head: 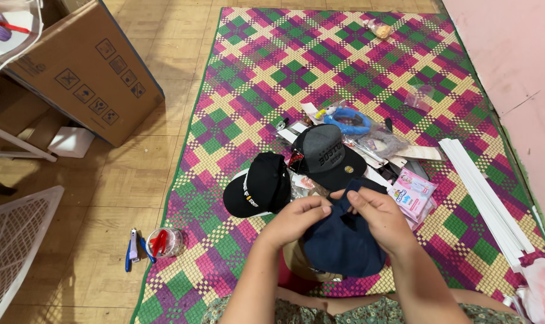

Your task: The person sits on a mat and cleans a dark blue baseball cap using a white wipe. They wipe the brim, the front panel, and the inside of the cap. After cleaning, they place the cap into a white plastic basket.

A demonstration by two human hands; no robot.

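basket: white mesh basket (17,240) at far left on the wood floor (104,186), only partly in frame.
box: big cardboard box (83,66) upper left, tilted, standing on the floor off the mat.
clippers: small blue-and-white tool (132,245) on the floor, just beside a clear round tub (164,242) with red bits inside; the tub sits at the mat's left edge.
mat: woven plaid mat (344,54), green/pink/yellow, covers most of the floor in front of me.
black cap: black cap (262,186) with white edge on the mat, left of my hands, near but not touching them.
left hand: my left hand (296,219) grips the navy cap at its top edge, fingers (318,207) pinched narrow on the fabric.
navy cap: navy cap (343,240) held over my lap, between both hands, lifted off the mat.
right hand: my right hand (381,217) is clamped on the same top edge, fingers (355,197) folded over the cloth, just beside the left ones.
grey cap: grey-and-black cap (327,157) on the mat right behind the navy one, brim toward me.
clutter: blue ring (347,122) in clear wrap behind the grey cap; pink packet (413,193) right of my right hand.
strips: stack of white strips (485,195) along the mat's right side, near the pink wall (512,54).
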